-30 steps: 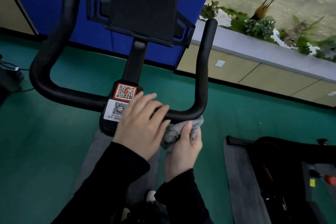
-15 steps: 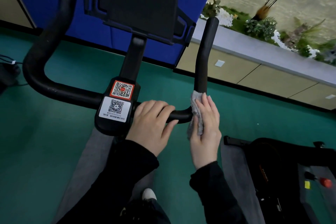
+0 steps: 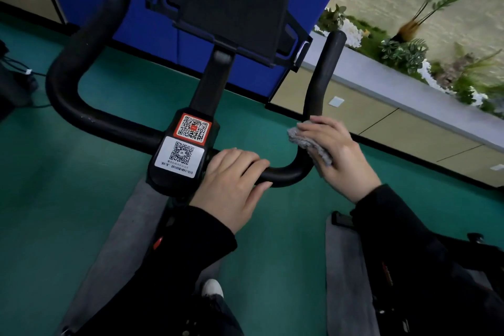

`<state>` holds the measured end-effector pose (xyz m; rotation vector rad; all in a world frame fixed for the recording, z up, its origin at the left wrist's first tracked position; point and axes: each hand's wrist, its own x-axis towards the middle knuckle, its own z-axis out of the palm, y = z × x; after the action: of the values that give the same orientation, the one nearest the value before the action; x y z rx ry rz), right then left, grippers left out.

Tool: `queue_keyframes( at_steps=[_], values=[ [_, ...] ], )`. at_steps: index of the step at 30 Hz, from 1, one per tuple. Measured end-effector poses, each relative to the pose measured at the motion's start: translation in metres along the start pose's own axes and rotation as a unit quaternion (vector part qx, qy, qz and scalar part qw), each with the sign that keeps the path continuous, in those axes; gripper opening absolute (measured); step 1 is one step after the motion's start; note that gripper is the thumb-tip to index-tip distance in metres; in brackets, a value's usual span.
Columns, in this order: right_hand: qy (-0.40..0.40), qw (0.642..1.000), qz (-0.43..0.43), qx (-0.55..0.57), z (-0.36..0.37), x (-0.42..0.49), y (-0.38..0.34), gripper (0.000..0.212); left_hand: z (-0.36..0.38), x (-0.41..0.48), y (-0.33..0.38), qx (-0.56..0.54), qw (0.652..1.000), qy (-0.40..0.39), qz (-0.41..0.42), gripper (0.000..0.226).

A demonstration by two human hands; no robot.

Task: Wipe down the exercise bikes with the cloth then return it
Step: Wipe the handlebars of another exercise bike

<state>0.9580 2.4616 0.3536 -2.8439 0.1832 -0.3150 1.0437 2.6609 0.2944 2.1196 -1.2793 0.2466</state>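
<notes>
Head view, looking down over the bars. Gripped the crossbar of the handlebar with the left hand, fingers curled over the top and pressed together, thumb tucked below, just beside the QR stickers. Planted there, by the look of it, to steady the bike against the rubbing.

Laid the grey cloth on the right-hand bend, at the foot of the upright horn. Closed the right hand over it, fingers together and folded round cloth and tube, palm pressing from the outer side; thumb hidden. Held that way, presumably, to drag the fabric along the tube.

Bunched into a strip, long axis slanting across the tube: upper end poking past the fingertips toward the stem, lower end under the heel of the palm. Aimed up and away, that horn, toward the planter ledge.
</notes>
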Motion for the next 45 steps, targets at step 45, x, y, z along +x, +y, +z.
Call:
queue_keyframes(
  at_steps=[45],
  values=[
    [-0.194,0.967,-0.165,-0.028,-0.021,0.085,0.035,0.022,-0.001,0.001,0.019,-0.003,0.997,0.007,-0.082,0.038]
  ],
)
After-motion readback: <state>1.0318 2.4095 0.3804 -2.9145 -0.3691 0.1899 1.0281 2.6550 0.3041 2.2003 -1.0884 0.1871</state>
